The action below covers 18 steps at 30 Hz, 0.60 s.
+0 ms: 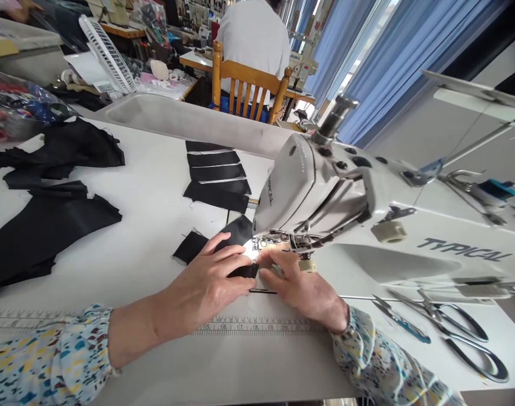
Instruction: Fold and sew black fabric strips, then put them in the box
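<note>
Under the needle area of a white sewing machine (300, 192) lies a black fabric piece (236, 232), lit by the machine's lamp. My left hand (211, 276) rests flat on this piece with its fingers spread, pressing it to the bed left of the presser foot. Close by the needle, my right hand (289, 279) has thumb and fingertips drawn together at the fabric's right edge. A small black fabric scrap (190, 246) sticks out beyond my left fingers. Behind it, several black fabric strips (217, 172) lie in a row.
Larger black cut pieces (50, 225) spread over the left side of the table. Scissors (456, 327) and thread snips (403, 320) lie at right. A printed ruler (223, 326) runs along the front. Beyond the table, a person (253, 39) sits on a wooden chair (251, 76).
</note>
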### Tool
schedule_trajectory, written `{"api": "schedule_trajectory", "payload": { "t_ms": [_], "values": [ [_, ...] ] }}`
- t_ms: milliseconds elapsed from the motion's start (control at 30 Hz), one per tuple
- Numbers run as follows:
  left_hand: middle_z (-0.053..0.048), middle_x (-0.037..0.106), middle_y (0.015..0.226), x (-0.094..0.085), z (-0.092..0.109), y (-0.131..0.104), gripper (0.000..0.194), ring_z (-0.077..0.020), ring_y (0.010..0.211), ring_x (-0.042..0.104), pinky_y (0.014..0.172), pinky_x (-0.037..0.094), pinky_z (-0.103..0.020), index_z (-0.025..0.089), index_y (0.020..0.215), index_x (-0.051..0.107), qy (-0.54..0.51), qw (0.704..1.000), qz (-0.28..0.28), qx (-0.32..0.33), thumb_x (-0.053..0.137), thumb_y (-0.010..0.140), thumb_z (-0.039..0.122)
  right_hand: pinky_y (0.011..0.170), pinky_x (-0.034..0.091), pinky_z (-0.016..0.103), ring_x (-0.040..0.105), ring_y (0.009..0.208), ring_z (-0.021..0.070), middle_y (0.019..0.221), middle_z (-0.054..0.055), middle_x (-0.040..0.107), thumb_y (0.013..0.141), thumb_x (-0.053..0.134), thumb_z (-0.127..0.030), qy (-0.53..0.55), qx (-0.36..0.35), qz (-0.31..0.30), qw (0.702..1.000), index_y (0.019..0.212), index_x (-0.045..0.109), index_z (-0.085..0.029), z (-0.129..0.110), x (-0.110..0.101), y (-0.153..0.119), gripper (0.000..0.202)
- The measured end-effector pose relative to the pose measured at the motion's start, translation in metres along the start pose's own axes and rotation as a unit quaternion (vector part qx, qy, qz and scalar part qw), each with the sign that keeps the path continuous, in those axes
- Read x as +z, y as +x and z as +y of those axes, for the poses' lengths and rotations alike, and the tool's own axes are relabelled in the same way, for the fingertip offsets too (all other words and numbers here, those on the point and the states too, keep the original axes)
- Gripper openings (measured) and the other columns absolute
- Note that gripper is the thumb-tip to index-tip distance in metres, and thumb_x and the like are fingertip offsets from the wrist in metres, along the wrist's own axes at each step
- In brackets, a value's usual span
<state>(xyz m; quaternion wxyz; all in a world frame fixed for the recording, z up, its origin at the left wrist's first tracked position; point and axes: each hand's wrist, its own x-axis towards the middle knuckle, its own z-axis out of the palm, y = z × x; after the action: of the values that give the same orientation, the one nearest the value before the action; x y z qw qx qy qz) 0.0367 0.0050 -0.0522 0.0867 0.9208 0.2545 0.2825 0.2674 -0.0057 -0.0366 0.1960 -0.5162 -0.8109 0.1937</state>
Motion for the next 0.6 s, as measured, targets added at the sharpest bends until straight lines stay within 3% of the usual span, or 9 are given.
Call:
{"api": "schedule_trajectory", "payload": {
  "t_ms": [133,400,600],
  "values": [
    [-0.005,0.066,0.103,0.0012,-0.0021,-0.0006,0.025,-0.0218,0.112,0.060,0.118,0.033,-0.056,0.025,0.097,0.076,-0.012,1.000,0.008,0.001,0.056,0.098,0.009,0.081,0.054,0.036,0.063,0.083,0.0176,0.095,0.003,0.070,0.093,0.050,-0.020,-0.002,-0.022,0.006,1.000,0.102,0.062,-0.022,-0.0015,-0.0039,0.0006,0.015],
    [-0.002,0.056,0.090,0.0026,-0.0015,-0.0019,0.025,-0.0183,0.098,0.056,0.120,0.033,-0.053,0.024,0.090,0.076,-0.027,1.000,0.003,-0.015,0.059,0.094,0.006,0.076,0.048,0.031,0.054,0.076,0.0153,0.076,-0.003,0.057,0.094,0.048,-0.015,0.015,0.000,-0.057,0.998,0.099,0.059,-0.023,0.0001,-0.0055,0.0063,0.014],
    [-0.002,0.057,0.092,0.0029,-0.0023,-0.0014,0.025,-0.0198,0.104,0.057,0.120,0.032,-0.052,0.025,0.093,0.076,-0.021,1.000,0.014,-0.011,0.060,0.093,0.005,0.068,0.044,0.028,0.051,0.070,0.0135,0.073,-0.004,0.056,0.090,0.050,-0.012,0.027,0.009,-0.062,0.998,0.085,0.055,-0.023,-0.0019,-0.0037,0.0082,0.014]
  ]
}}
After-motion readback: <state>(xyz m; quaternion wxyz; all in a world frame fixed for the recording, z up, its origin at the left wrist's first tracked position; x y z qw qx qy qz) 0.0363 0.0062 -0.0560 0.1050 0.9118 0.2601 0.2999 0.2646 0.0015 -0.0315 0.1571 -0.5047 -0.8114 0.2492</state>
